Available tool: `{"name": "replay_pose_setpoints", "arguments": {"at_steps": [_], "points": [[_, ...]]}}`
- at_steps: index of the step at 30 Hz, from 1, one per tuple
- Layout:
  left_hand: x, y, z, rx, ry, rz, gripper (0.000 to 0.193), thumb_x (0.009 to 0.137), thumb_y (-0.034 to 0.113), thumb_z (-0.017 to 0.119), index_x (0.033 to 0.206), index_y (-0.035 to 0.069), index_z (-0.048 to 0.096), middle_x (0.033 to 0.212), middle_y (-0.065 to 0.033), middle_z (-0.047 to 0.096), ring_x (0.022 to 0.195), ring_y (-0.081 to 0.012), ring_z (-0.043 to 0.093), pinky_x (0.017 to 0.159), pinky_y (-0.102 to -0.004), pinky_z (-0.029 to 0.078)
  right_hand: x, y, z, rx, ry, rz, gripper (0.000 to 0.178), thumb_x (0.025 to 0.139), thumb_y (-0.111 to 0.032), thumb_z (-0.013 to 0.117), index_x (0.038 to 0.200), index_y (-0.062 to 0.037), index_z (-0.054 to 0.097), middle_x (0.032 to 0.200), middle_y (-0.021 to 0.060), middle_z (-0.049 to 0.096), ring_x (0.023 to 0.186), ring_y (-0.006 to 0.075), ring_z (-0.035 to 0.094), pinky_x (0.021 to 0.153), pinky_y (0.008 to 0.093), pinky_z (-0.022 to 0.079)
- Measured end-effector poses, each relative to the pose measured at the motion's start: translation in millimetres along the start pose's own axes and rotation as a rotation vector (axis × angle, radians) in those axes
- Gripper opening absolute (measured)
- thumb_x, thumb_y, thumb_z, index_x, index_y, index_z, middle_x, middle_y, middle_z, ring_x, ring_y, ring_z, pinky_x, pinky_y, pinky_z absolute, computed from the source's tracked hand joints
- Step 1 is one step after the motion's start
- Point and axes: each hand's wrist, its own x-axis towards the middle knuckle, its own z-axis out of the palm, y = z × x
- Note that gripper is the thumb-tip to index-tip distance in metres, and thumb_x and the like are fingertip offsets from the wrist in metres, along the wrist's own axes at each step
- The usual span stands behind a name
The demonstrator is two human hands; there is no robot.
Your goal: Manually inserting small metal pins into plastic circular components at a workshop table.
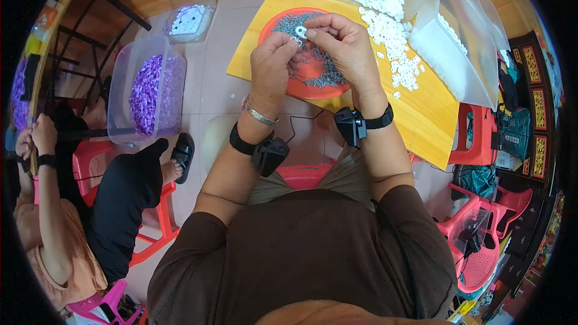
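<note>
My left hand [272, 67] and my right hand [343, 45] meet over an orange round tray [301, 87] that holds a heap of small grey metal pieces [325, 71]. Between the thumb and forefinger of my right hand sits a small white plastic piece [301, 31]. The fingertips of my left hand pinch a small grey metal piece [295, 40] right against it. Both wrists wear black strapped devices, and the left also has a silver bracelet.
A yellow board [421, 114] carries the tray and a heap of white plastic pieces [385, 18], with clear plastic bags [451, 48] beside it. On the floor to the left stands a clear bin of purple pieces [147, 90]. Another person [66, 204] sits at the left on a red stool. Red plastic chairs [481, 241] stand at the right.
</note>
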Motion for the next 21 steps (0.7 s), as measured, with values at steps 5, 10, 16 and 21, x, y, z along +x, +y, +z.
{"name": "replay_pose_setpoints", "arguments": {"at_steps": [5,10,16,21], "points": [[-1.3,0.9,1.6,-0.014,0.013,-0.006,0.013,0.086,0.013,0.051,0.078,0.005,0.058,0.065,0.001,0.057,0.055,-0.0056,0.05,0.051,-0.018,0.039,-0.9,-0.2,0.3,-0.028,-0.006,-0.03,0.014,0.082,-0.001,0.06,0.096,0.0036,0.062,0.086,0.006,0.066,0.076,0.0078,0.061,0.07,0.0205,0.049],[-2.2,0.7,2.2,0.013,0.011,0.03,0.015,0.088,0.015,0.051,0.078,0.005,0.058,0.065,0.0016,0.055,0.055,-0.0054,0.05,0.051,-0.0179,0.039,-1.1,-0.7,1.6,-0.026,0.012,-0.033,0.014,0.083,-0.002,0.06,0.096,0.004,0.062,0.085,0.0059,0.065,0.075,0.0075,0.06,0.069,0.0203,0.049],[-2.3,0.9,1.0,-0.026,0.017,0.032,0.013,0.086,0.01,0.052,0.078,0.002,0.057,0.066,0.0005,0.056,0.056,-0.0053,0.05,0.051,-0.0194,0.042,1.0,0.1,-1.5,0.063,0.018,0.038,0.014,0.084,-0.002,0.059,0.096,0.0033,0.062,0.081,0.0051,0.065,0.07,0.0073,0.059,0.065,0.0192,0.048],[-3.3,2.6,3.0,-0.005,0.003,0.023,0.015,0.088,0.014,0.05,0.078,0.005,0.058,0.066,0.0016,0.054,0.058,-0.0058,0.049,0.055,-0.0181,0.038,1.0,-0.8,-1.4,0.056,0.017,0.033,0.014,0.084,-0.003,0.058,0.096,0.0032,0.062,0.079,0.0048,0.065,0.068,0.0073,0.059,0.063,0.0189,0.047]]}}
